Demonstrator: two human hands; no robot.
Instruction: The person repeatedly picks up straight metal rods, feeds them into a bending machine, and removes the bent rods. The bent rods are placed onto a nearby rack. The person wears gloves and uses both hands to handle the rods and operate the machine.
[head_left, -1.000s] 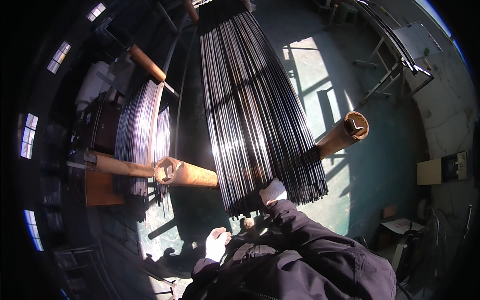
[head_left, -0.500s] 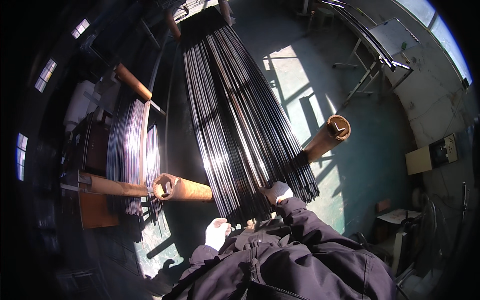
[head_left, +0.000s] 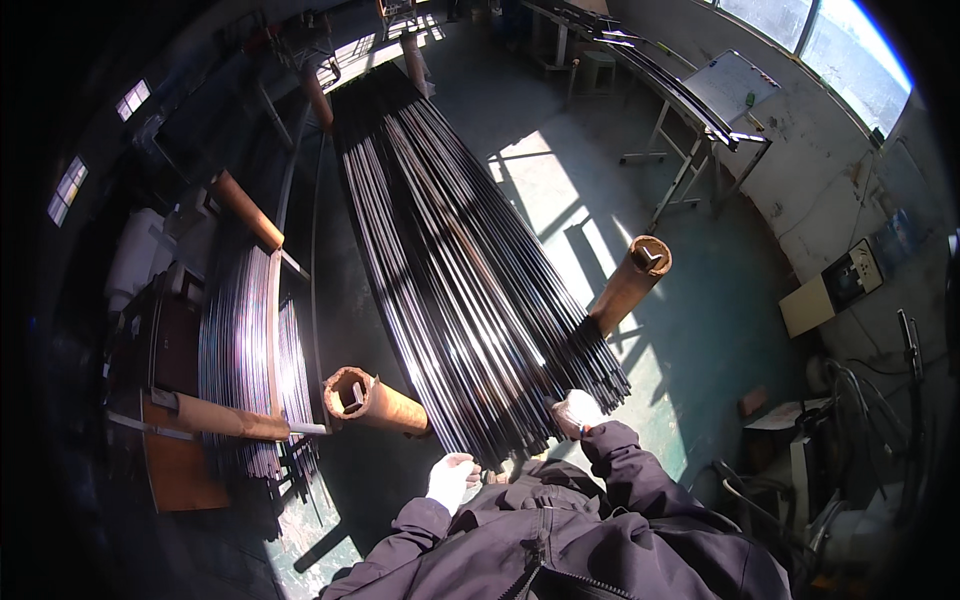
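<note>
A broad bundle of long, thin, dark glossy rods (head_left: 455, 290) stretches away in front of me, their near ends just before my body. White gloves cover both hands. At the bundle's near left corner is my left hand (head_left: 452, 481), its fingers bent together beside the rod ends. My right hand (head_left: 578, 413) is closed at the near ends toward the bundle's right side, its fingertips hidden against the rods. What either hand pinches is too small to make out.
Brown cardboard tubes over posts flank the bundle, one at the near left (head_left: 375, 402) and one at right (head_left: 632, 285). A second rod stack (head_left: 240, 350) lies at left. Far right stands a metal-legged table (head_left: 690, 110); hoses and cables (head_left: 860, 400) hang at the lower right.
My right hand has come off the top of the rods toward their near ends and to the right. The left hand stays near the left corner, its fingers now turned toward the rods. The view has shifted.
</note>
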